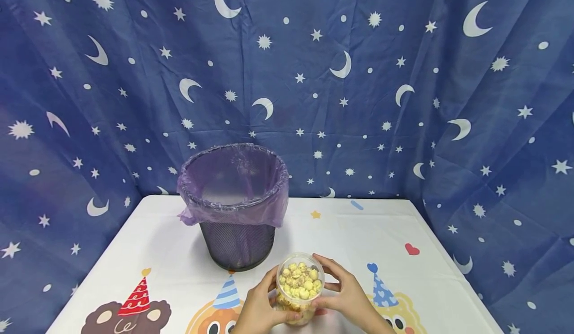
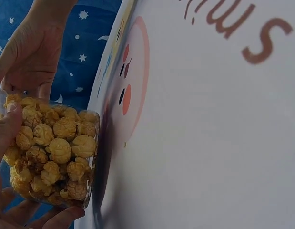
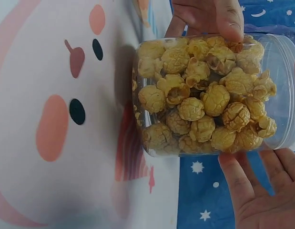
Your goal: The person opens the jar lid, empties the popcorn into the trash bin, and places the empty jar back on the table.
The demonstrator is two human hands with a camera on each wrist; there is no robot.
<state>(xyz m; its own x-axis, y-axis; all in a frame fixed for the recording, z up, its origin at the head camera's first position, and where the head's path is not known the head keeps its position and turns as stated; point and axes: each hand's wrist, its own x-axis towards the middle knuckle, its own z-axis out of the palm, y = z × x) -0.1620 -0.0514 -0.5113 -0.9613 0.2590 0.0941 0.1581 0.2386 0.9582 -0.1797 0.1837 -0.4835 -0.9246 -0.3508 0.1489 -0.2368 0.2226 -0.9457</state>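
Note:
A clear plastic jar of popcorn (image 1: 298, 286) stands near the table's front edge, its round rim facing up. Whether a clear lid covers it I cannot tell. The left hand (image 1: 264, 301) grips its left side, thumb at the front, fingers round the back. From the right, the right hand (image 1: 345, 294) holds it with thumb and fingers spread round the wall. Yellow-brown popcorn (image 3: 199, 105) shows through the wall in the right wrist view. In the left wrist view the left thumb (image 2: 13, 112) presses the jar's side, with the right hand (image 2: 35, 57) behind.
Behind the jar and to its left stands a black mesh bin (image 1: 239, 239) with a purple bag (image 1: 242, 217) folded over its rim. The white tablecloth (image 1: 350, 239) carries printed cartoon animals. A blue curtain (image 1: 309, 94) with moons and stars surrounds the table's back and sides.

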